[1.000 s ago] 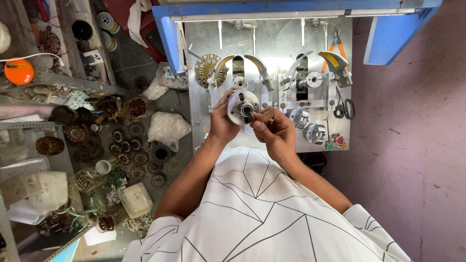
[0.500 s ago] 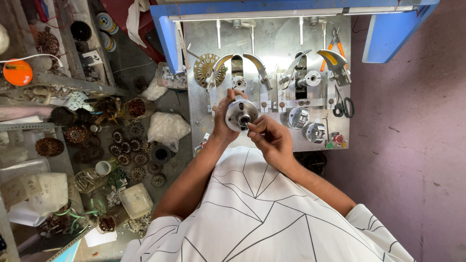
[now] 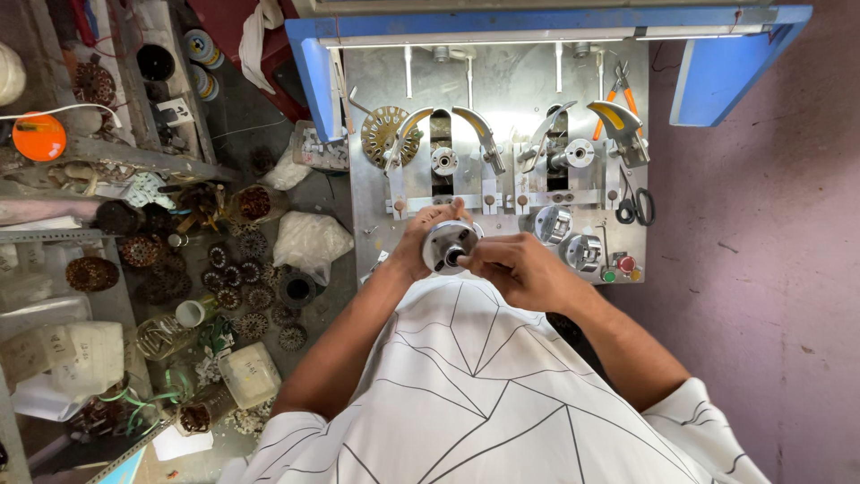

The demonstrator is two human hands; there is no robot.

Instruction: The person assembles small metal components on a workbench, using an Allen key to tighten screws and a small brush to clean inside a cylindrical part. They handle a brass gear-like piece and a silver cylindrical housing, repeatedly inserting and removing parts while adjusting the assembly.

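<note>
On the floor at far left dark round wound stator cores [image 3: 237,278] lie loose beside a white plastic tub [image 3: 249,375], while over the grey metal table [image 3: 367,179] the left hand [image 3: 421,242] cups a round silver metal housing [image 3: 448,246], now lower than before, the right hand [image 3: 515,269] pinching its centre.

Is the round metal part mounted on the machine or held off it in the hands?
Held off it: the left hand cups the round metal part in front of the machine panel, while the right hand pinches its centre.
</note>
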